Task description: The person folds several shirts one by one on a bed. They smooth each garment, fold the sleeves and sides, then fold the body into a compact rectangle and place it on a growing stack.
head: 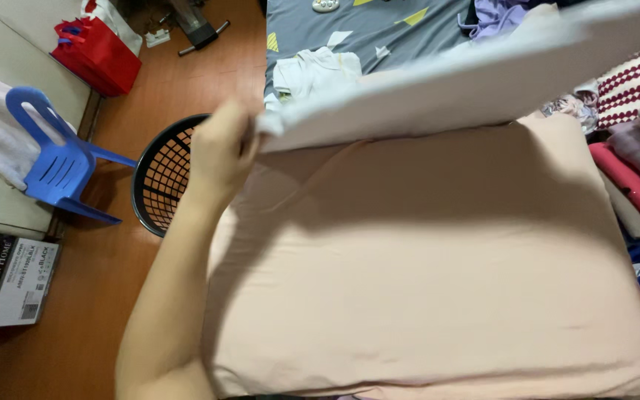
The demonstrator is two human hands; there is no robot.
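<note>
while the lines below go thing by thing, all of it comes from the one head view looking down.

left hand: the left hand (220,152) is closed on the near corner of a pale peach cotton sheet (424,281), fingers curled over the edge, forearm running up from the lower left.

right hand: out of view, so whether it is open or closed cannot be told.

sheet: the sheet lies flat and wide across the bed, filling most of the view; its far part is lifted and folded toward the camera as a lighter band (468,81) running from the left hand up to the top right edge, casting a shadow on the flat part beneath.

basket: a round black plastic mesh laundry basket (158,178) stands on the brown floor just beside the left wrist, partly hidden by the hand.

chair: a small blue plastic chair (53,159) lies tipped to the left of the basket.

bag: a red bag (98,52) sits at the top left.

clothes: a stack of folded pink and mauve clothes (635,178) lies at the right edge, touching the sheet.

bedcover: a grey bedcover with yellow and white shapes (364,26) shows beyond the lifted band.
</note>
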